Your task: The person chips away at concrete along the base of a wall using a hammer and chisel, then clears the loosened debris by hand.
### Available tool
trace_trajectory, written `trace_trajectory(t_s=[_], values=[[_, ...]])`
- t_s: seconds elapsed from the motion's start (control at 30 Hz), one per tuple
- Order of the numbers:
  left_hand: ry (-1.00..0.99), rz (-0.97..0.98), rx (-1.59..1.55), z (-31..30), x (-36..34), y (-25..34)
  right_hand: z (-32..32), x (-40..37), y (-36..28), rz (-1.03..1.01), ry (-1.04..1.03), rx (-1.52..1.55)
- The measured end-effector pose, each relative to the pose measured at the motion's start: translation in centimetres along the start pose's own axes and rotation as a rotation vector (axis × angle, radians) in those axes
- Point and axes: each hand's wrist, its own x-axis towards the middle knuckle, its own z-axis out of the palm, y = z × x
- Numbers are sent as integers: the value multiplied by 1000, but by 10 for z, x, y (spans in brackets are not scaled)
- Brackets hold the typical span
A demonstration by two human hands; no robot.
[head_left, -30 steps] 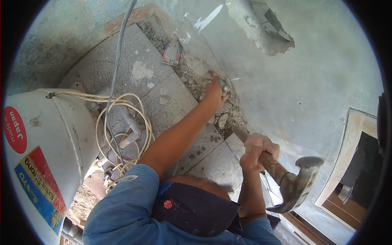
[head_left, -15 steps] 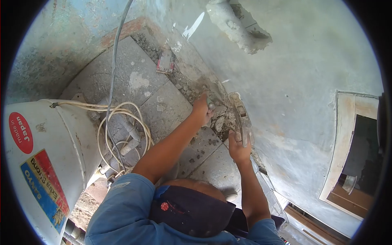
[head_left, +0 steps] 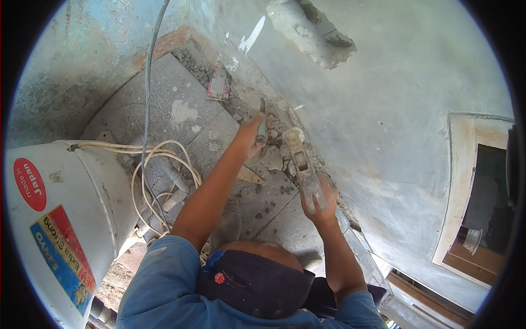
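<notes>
My left hand [head_left: 249, 141] is closed around a short metal chisel [head_left: 262, 125], which stands nearly upright at the foot of the grey wall [head_left: 394, 109]. In my right hand [head_left: 320, 202] is the handle of a hammer [head_left: 300, 160]; its head lies just right of the chisel, over broken mortar and rubble [head_left: 272, 158] where the floor tiles [head_left: 181, 109] meet the wall. Whether the head touches the chisel I cannot tell. Blue sleeves cover both my upper arms.
A white tank [head_left: 60, 203] with red and blue stickers stands at the left, with looped white cables [head_left: 164, 164] and a grey cable [head_left: 148, 82] beside it. A broken hole [head_left: 309, 27] gapes in the wall above. A framed opening [head_left: 471, 186] is at the right. A small red-and-white object [head_left: 219, 88] lies on the tiles.
The hammer swung from raised at the right down to the chisel. My left hand shifted left and tilted the chisel more upright. A loose chunk now lies on the tiles.
</notes>
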Motion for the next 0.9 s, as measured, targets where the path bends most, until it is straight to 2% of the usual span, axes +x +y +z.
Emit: trace_trajectory(t_s=[0.1, 0.13, 0.17, 0.2, 0.27, 0.3, 0.37, 0.43, 0.5, 0.57, 0.63, 0.67, 0.73, 0.77, 0.83, 0.9], values=[[-3, -41, -79, -12, 4, 7, -7, 3, -36, 81, -35, 46], [-119, -56, -136, -18, 6, 10, -5, 4, -41, 84, -34, 49], [-235, -71, -194, -17, 3, 15, -3, 4, -45, -51, -26, 60], [-236, -73, -190, -13, 1, 18, 0, 4, -48, -188, -16, 70], [-93, -90, -259, 0, -3, 24, 14, 11, -49, -209, -16, 90], [-99, -92, -255, 2, -3, 26, 21, 15, -44, -231, -19, 110], [-3, -134, -242, 7, -3, 31, 44, 21, -16, -163, -13, 74], [-65, -98, -205, -3, 6, 25, 57, 28, 0, 214, -218, -253], [-116, -59, -180, -6, 14, 32, 49, 35, -21, 179, -204, -162], [-254, -208, -332, -10, 11, 29, 30, 29, -51, 186, -223, -65], [-187, -182, -326, -10, 13, 27, 9, 31, -73, -66, -200, 157], [-129, -146, -318, -7, 14, 27, 11, 30, -68, -56, -188, 155], [-135, -142, -317, -2, 14, 31, 24, 36, -47, -221, -190, 124], [-129, -136, -322, -1, 12, 33, 34, 40, -32, -212, -172, 119], [-213, -132, -301, -5, 11, 30, 52, 48, -7, 251, -325, -313], [-300, -126, -265, -4, 17, 40, 45, 53, -25, 231, -284, -239]])
